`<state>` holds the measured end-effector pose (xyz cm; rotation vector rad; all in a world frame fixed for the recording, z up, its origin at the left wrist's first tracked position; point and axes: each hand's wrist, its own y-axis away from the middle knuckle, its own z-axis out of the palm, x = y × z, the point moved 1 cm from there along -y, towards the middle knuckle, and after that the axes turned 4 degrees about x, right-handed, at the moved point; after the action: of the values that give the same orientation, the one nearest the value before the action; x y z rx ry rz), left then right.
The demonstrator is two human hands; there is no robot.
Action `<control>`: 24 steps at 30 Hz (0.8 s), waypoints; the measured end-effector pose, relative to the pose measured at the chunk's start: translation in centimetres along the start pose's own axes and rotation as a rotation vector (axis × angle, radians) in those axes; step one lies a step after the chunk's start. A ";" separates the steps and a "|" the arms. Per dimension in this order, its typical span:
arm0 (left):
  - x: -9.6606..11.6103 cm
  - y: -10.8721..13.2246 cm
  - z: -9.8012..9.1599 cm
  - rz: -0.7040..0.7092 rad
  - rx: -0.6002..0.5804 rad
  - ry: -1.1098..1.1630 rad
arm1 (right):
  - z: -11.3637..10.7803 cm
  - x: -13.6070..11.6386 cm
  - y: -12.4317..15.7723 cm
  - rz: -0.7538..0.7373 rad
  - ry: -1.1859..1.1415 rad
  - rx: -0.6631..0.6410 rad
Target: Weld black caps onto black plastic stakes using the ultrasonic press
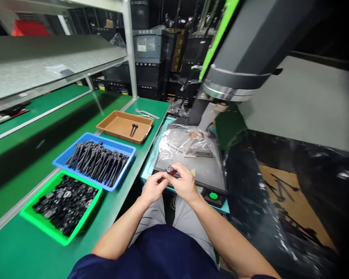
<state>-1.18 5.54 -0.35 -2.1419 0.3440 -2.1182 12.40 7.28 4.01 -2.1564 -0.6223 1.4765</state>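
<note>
A small dark part with a round black head (169, 169) is pinched up in front of my lap. My right hand (185, 183) is closed round it with thumb and fingers. My left hand (154, 188) meets it from the other side, its fingertips pressed against the part's lower end. Whatever lies below the head is mostly covered by my fingers. Just beyond both hands is the grey plate (205, 174) of a machine base, partly draped in clear plastic film (174, 141).
On the green bench to the left stand a green bin (25, 212) of small black round pieces, a blue tray (58, 159) of black rods with heads, and a brown tray (112, 121) with two rods. A wrench (147, 113) lies behind. The machine head (229, 91) overhangs at right; a green button (213, 195) sits in front.
</note>
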 end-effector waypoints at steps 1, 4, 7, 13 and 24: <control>0.3 0.4 -0.4 0.004 0.006 -0.027 | 0.4 0.0 0.0 0.012 -0.008 -0.014; 1.7 1.4 -2.7 0.020 0.044 -0.165 | 1.4 0.4 0.1 0.090 -0.062 -0.094; 3.7 2.4 -7.2 0.021 0.170 -0.399 | 1.8 1.4 0.7 0.184 -0.141 -0.177; 5.6 2.1 -19.6 -0.228 0.568 -0.945 | 0.8 3.5 2.1 0.284 -0.217 -0.244; 3.2 -1.5 -30.8 -0.691 0.663 -1.352 | -4.2 5.6 4.2 0.446 -0.136 -0.151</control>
<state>-31.73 8.75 3.77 -2.7066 -1.1209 -0.2888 18.64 6.76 -1.22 -2.4386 -0.3136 1.8685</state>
